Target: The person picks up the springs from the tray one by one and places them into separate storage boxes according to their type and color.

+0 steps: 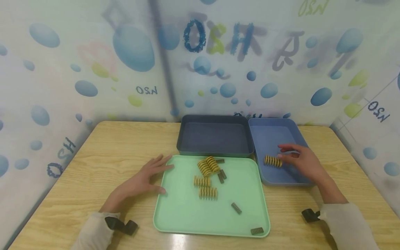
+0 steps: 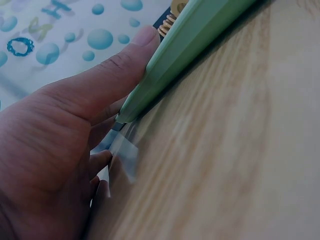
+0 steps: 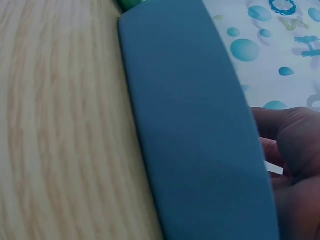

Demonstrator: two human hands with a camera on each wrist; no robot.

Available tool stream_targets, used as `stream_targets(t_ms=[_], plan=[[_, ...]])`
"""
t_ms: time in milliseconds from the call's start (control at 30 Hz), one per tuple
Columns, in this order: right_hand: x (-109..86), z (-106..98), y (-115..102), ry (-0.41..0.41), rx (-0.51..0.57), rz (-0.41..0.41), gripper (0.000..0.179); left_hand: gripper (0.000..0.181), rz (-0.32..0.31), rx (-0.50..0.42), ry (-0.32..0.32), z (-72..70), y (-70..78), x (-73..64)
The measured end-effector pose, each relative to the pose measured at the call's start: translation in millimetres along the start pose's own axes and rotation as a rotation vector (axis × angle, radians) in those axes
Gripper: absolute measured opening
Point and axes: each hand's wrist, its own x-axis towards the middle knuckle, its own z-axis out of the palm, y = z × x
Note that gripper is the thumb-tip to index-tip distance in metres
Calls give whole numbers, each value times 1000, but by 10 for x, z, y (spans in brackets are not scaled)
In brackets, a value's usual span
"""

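My right hand (image 1: pixel 301 161) is over the blue tray (image 1: pixel 268 177), thumb and fingers apart. Its thumb tip is right at the end of a thick yellow coil spring (image 1: pixel 273 161) lying in that tray. In the right wrist view the blue tray's side wall (image 3: pixel 195 120) hides the fingertips. At the left rim of the light green tray (image 1: pixel 184 218), my left hand (image 1: pixel 143 177) rests with fingers spread and its thumb on the rim. Several thick yellow springs (image 1: pixel 204 168) lie on the green tray, with several small dark springs (image 1: pixel 236 208) scattered to their right and front.
A dark grey-blue tray (image 1: pixel 215 139) stands behind the green tray, beside the blue one. All three are on a wood-grain table (image 1: pixel 131 139). A white printed curtain or wall (image 1: pixel 200 86) with blue drops rises behind the table.
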Motion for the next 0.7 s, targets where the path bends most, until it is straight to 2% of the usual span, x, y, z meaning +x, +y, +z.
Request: stream_targets(t_ms=[567,700], plan=[[-101,81,-275,34,30,-86,47,81,-1,0,-1,-1,8,-3],[-131,123,-355,49,52,-134,43,81,-3,0,-5,-2,4,-2]])
